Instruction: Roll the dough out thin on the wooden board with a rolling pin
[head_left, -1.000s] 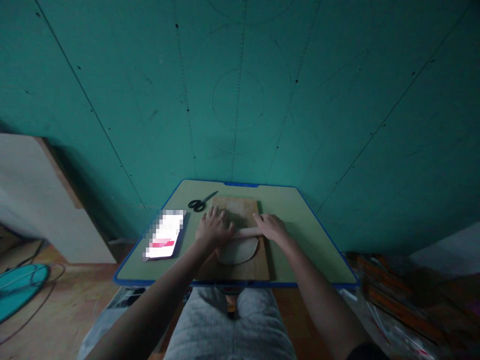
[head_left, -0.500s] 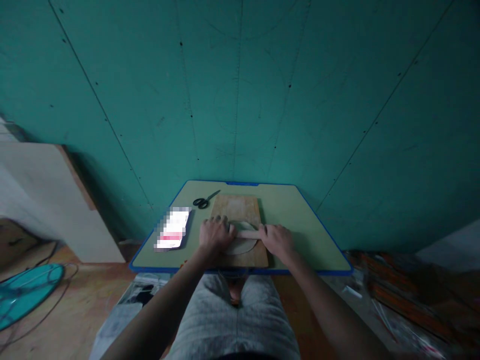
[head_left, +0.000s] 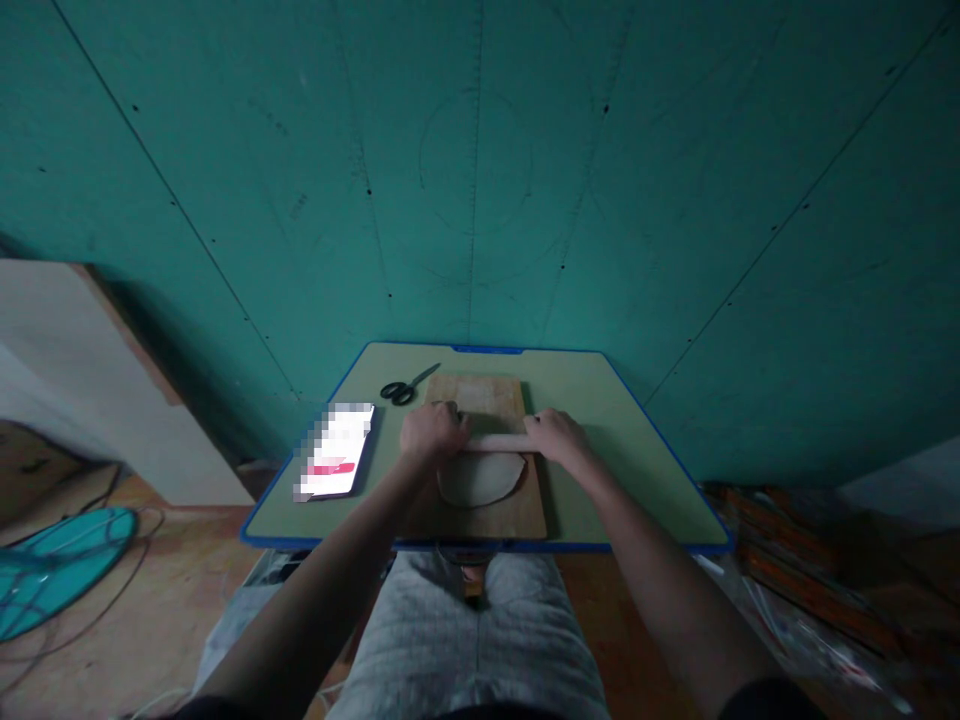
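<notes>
Left hand (head_left: 433, 430): at 10 o'clock from the dough (head_left: 480, 480); fingers curled over one end of the rolling pin (head_left: 498, 443); the fingertips are hidden.
Right hand (head_left: 559, 435): at 2 o'clock from the dough; fingers closed on the pin's other end; the thumb side faces the left hand.
Rolling pin: lying from 9 to 3 o'clock, its bare middle between the fists; probably light, stiff and hard to harm; the ends are the place to take hold, with even pressure from both palms.
Dough: a pale, flat sheet on the wooden board (head_left: 474, 392), just on the 6 o'clock side of the pin; its 12 o'clock edge meets the pin or runs under it, I cannot tell which; likely soft, limp and easily torn or stretched; best lifted from the free 6 o'clock edge, on flat fingers rather than by a pinch.
Wooden board: under pin and dough; it looks rigid.
Scissors (head_left: 405, 388): at 10 o'clock from the board's middle; tips towards 2.
Phone (head_left: 339, 450): at 9 o'clock; screen lit.
Table (head_left: 630, 430): pale top, blue rim; beneath everything named.
</notes>
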